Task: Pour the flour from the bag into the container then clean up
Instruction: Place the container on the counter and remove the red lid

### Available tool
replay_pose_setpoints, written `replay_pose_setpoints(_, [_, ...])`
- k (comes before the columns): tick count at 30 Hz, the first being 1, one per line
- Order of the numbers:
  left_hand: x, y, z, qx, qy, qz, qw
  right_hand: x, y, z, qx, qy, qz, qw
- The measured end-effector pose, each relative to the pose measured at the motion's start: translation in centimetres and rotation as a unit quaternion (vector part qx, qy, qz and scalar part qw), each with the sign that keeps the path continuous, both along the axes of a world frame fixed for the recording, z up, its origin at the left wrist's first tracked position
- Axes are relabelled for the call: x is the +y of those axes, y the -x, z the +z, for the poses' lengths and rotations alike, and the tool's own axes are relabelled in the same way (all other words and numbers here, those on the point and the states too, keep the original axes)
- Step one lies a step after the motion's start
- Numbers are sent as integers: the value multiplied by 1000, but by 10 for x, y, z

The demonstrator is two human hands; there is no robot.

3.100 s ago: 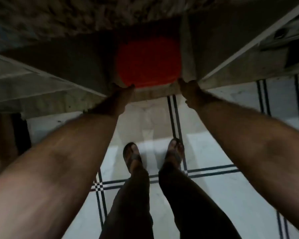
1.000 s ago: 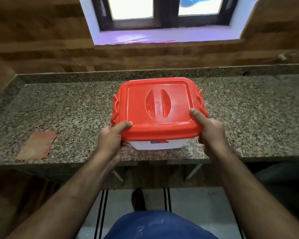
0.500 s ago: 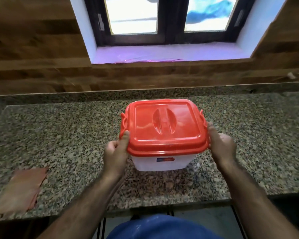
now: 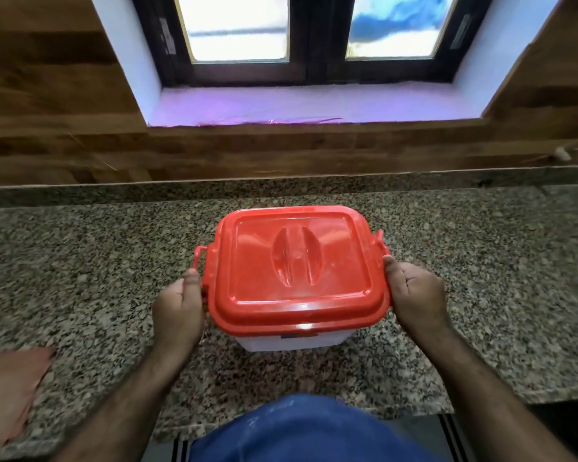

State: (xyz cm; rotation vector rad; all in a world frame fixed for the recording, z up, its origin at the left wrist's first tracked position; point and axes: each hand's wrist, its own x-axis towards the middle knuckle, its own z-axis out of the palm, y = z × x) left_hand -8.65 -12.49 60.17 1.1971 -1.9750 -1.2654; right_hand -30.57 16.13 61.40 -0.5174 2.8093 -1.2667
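Observation:
A clear plastic container (image 4: 294,341) with a red lid (image 4: 294,271) stands on the granite counter (image 4: 481,278), straight in front of me. The lid is on and has a moulded handle in its middle. My left hand (image 4: 177,311) holds the container's left side, with fingers curled and the thumb against the red left latch (image 4: 199,261), which sticks outward. At the right side, my right hand (image 4: 414,295) holds the container, its thumb just below the right latch (image 4: 379,241). No flour bag is in view.
A blurred reddish-brown flat piece (image 4: 10,388) lies at the counter's front left. A wooden wall (image 4: 64,145) and a window sill (image 4: 314,105) rise behind the counter. The counter's front edge runs just below my forearms.
I lifted the container from a low shelf onto the counter and slid it further back. My hands have shifted from the lid's front corners to its sides by the latches.

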Motion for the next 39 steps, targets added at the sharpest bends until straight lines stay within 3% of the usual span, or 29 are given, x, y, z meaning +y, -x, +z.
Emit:
replay_pose_setpoints(2, [1, -7, -18, 50, -135, 25, 989, 3, -1, -8, -108, 100, -18, 989])
replay_pose_setpoints(4, [9, -12, -29, 82, -245, 36, 965, 4, -4, -23, -245, 205, -47, 947])
replay_pose_setpoints(8, [27, -10, -26, 108, -342, 21, 933, 7, 2, -48, -453, 291, -59, 841])
replay_pose_setpoints(9, [28, -10, -25, 110, -344, 16, 932, 7, 2, -49, -474, 284, -55, 832])
replay_pose_setpoints(11, [30, -11, -25, 118, -309, 52, 942, 7, 2, -44, -439, 240, -55, 864])
replay_pose_setpoints(14, [35, -12, -17, 111, -185, 114, 970, 2, -1, -18, -275, 157, -75, 946])
replay_pose_setpoints(18, [40, -9, 5, 104, -138, 71, 982, -9, -1, 22, -226, 120, 8, 967])
replay_pose_setpoints(22, [33, -7, 6, 112, -212, 61, 969, -15, 0, 36, -206, 61, 7, 977])
replay_pose_setpoints(28, [25, -7, 16, 94, -246, 39, 964, -20, 7, 51, -232, 65, -8, 971])
replay_pose_setpoints(31, [22, -8, 18, 91, -256, 26, 962, -23, 4, 66, -256, 144, -4, 956])
replay_pose_setpoints(33, [22, -8, 20, 84, -264, 13, 961, -26, -1, 85, -297, 238, 12, 925])
replay_pose_setpoints(35, [23, -9, 21, 81, -273, 4, 958, -32, -6, 101, -359, 335, 35, 870])
replay_pose_setpoints(39, [23, -13, 22, 90, -283, -16, 955, -39, -3, 115, -399, 416, 50, 816])
